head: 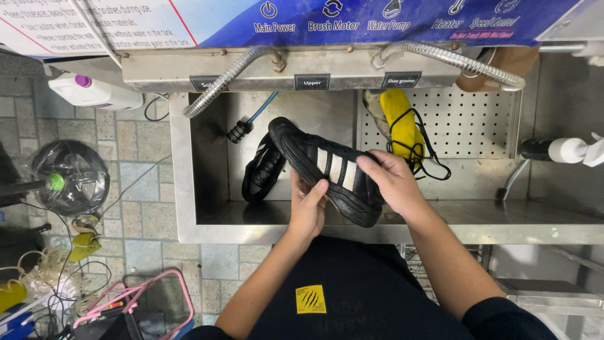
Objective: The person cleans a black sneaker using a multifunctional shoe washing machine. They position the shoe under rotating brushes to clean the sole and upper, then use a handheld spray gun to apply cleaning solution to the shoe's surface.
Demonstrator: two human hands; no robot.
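A matt black leather-like shoe with smooth white stripes sits over a brushed, dull steel basin.

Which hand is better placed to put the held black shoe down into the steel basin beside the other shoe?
Probably the left hand: it supports the black shoe from beneath and lies nearer the other shoe in the steel basin. The right hand covers its far side.

Both hands grip one black sneaker with white stripes over a steel wash basin. Left hand cups it from below, thumb on the side. Right hand wraps over the heel end. Beyond the left hand, a second black shoe lies in the basin. Beyond the right hand, a yellow brush with black laces against perforated panel.
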